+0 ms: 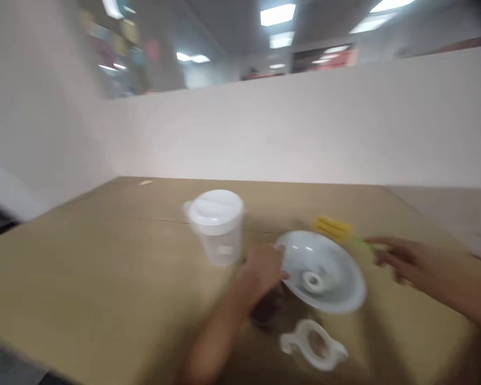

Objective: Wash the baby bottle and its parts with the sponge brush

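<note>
My left hand [264, 266] is closed on the left rim of a white bowl [344, 286], which is tilted. A small white ring [313, 282] shows in the bowl's middle. To the right, my right hand [403, 259] pinches the thin green handle of a brush with a yellow head [332, 227]; that head is just behind the bowl's far rim. Below my left wrist is a dark, blurred object [268, 306] whose kind I cannot make out. Nearer to me lies a white ring-shaped part with two side tabs [300, 338].
A white lidded pitcher [220, 230] stands left of the bowl on the brown tabletop [104, 256]. A small pale scrap [145, 182] lies near the far left edge. White partition walls [284, 133] border the table at the back and left.
</note>
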